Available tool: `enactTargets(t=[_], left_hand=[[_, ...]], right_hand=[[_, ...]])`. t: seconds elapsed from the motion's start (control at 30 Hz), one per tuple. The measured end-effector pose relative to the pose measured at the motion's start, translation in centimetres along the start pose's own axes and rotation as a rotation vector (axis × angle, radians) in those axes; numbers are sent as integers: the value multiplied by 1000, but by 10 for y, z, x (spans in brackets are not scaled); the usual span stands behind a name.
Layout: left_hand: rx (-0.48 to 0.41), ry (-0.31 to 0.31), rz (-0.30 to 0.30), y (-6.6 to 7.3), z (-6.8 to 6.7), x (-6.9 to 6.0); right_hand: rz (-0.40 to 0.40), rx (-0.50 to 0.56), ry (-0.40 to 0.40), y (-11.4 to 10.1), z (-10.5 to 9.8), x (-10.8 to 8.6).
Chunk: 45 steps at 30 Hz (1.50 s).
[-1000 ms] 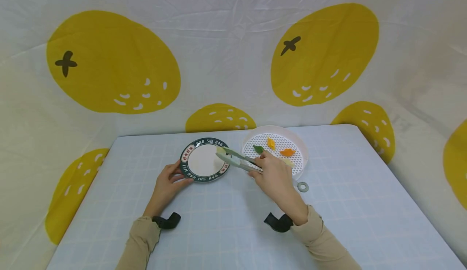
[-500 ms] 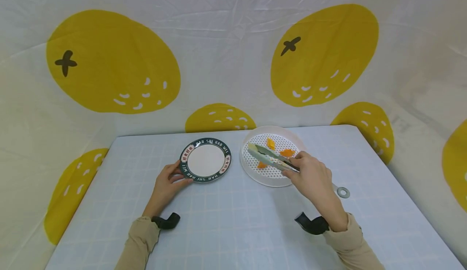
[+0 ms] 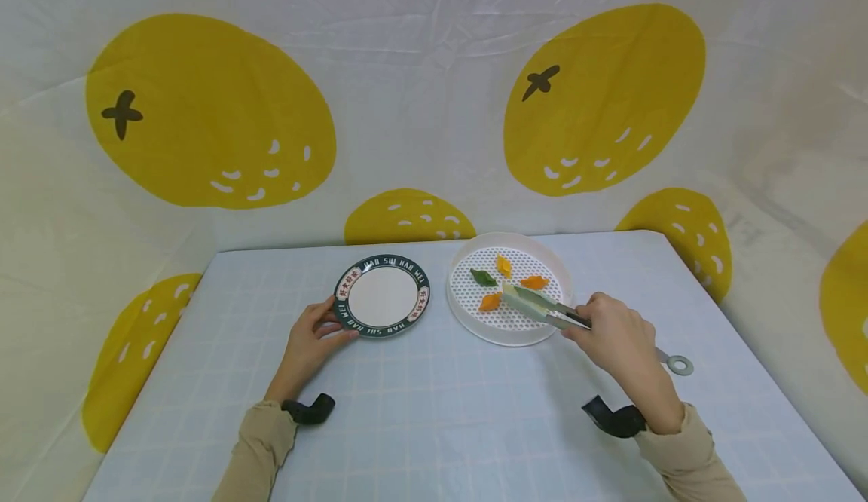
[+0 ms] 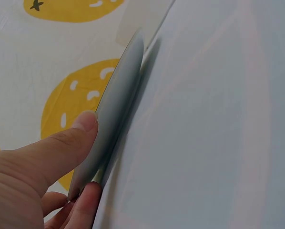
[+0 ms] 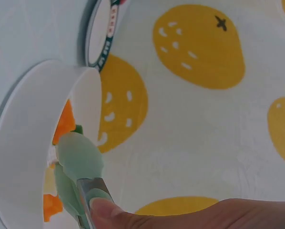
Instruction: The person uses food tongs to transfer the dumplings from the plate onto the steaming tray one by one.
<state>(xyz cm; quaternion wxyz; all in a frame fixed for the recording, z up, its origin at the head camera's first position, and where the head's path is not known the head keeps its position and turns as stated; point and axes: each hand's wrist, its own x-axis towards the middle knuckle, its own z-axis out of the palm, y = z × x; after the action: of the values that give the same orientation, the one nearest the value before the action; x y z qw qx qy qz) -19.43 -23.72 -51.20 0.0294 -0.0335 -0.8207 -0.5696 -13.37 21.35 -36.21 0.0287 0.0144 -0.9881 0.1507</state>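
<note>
My left hand (image 3: 308,347) grips the left rim of a round plate (image 3: 381,297) with a dark green lettered border. In the left wrist view the thumb (image 4: 85,125) lies against the plate's side. My right hand (image 3: 620,340) holds tongs (image 3: 542,309) with pale green tips, reaching low over a white perforated steamer tray (image 3: 468,324). On the tray lie a green dumpling-shaped piece (image 3: 484,277), a yellow one (image 3: 504,265) and two orange ones (image 3: 534,282). The right wrist view shows a pale yellow piece (image 5: 49,181) beside the tongs' tips; whether they pinch it, I cannot tell.
The table (image 3: 434,427) wears a pale blue checked cloth. Behind it hangs a white sheet (image 3: 420,110) printed with large yellow fruit. The tray stands right of the plate near the table's back edge, with a gap between them.
My right hand and the tongs have moved right, from above the plate to over the tray's middle, uncovering the green piece and one orange piece. My left hand and the plate have stayed put.
</note>
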Motion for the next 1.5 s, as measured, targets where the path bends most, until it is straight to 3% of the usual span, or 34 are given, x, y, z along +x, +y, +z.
enactTargets(t=[0.23,0.53,0.97,1.3,1.5], left_hand=[[-6,-1,6,0,0,0],[11,3,-12,1,1,1],[5,-1,-32,2,0,0],[2,0,-20,1,0,1],[-5,2,-18,0,0,1]], right_hand=[[41,-9,-91,2,2,4],[67,-22,-118,-2,5,10],[62,-15,-189,-6,-10,15],[63,-16,-191,-9,-19,13],[39,-11,-139,-9,-24,12]])
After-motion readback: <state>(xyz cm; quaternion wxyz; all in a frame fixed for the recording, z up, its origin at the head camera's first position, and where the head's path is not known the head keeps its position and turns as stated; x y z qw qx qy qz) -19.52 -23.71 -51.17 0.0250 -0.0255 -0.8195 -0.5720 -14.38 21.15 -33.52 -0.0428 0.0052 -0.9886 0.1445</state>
